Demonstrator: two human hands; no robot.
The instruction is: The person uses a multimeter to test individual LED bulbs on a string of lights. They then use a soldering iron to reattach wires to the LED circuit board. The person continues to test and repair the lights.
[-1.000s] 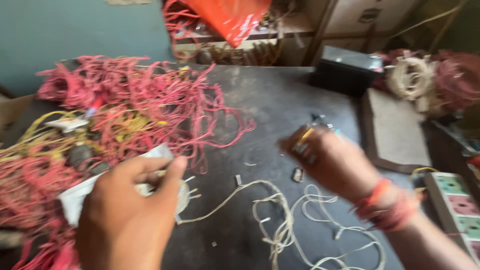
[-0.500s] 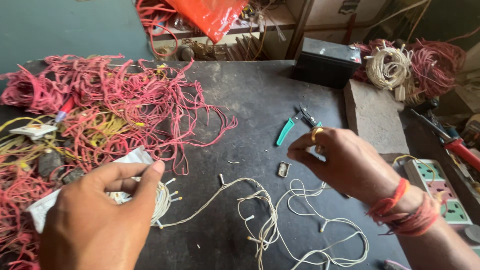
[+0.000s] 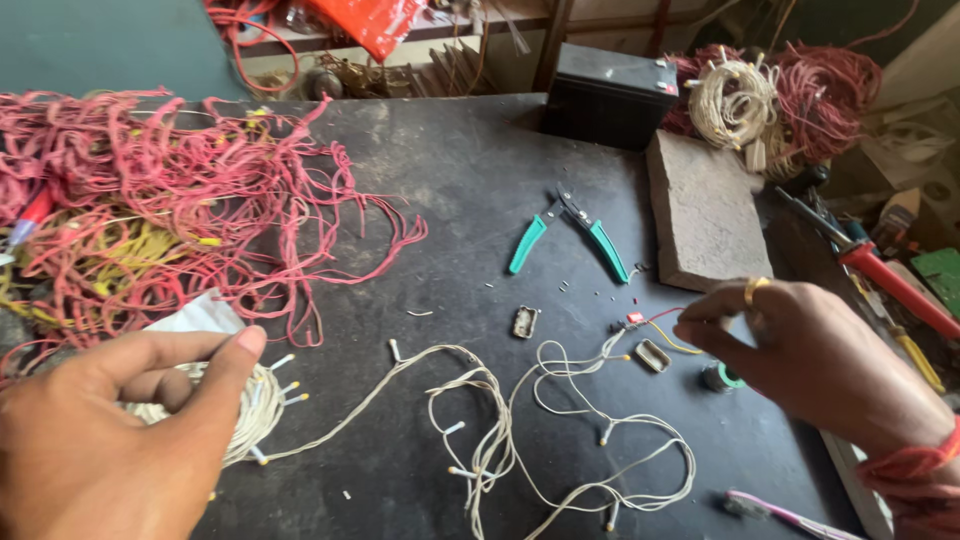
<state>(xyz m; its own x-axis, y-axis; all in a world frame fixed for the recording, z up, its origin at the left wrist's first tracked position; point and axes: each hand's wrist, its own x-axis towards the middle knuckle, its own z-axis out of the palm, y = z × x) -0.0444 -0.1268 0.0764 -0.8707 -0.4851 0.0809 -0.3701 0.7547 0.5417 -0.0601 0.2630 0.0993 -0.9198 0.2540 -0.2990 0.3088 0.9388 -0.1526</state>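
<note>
Coiling white light string [image 3: 520, 420] near tabletop's front edge.
Left hand [image 3: 110, 440] fingers pinching coil; right hand [image 3: 810, 360] fingers pinching thin wire end; probably light, limp, tangle-prone.

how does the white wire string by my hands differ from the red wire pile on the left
The white wire string is pale and thin, trailing loosely across the table from a coil under the left hand. The red wire pile is a dense tangle mixed with yellow strands, untouched. Both lie on the dark table.
</note>
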